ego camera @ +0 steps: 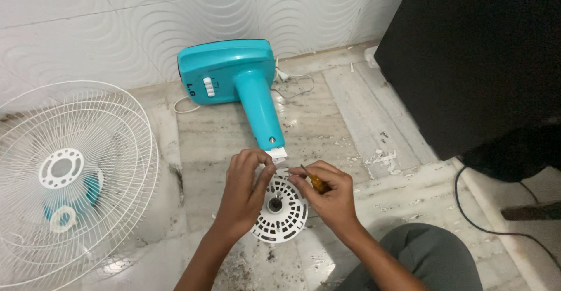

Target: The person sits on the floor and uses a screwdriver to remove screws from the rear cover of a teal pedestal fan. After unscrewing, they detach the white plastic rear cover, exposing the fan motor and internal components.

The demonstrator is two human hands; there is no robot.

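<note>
1. The white motor housing (281,208), a round vented plastic cover with a dark shaft hole at its centre, is located at the lower middle of the frame, on the marble floor (327,121), at the white end of the teal fan stand (245,86).
2. The housing is gripped at its upper left rim by the left hand (248,189); the fingers are curled and pressed together over the edge, apparently so that the part is steadied.
3. A small screwdriver with a yellow-orange handle (315,181) is pinched between the thumb and fingers of the right hand (327,194); its tip is directed at the upper rim of the housing.
4. The white wire fan guards (64,174) are laid aside at the left of the frame.
5. A dark cabinet (479,57) occupies the upper right.
</note>
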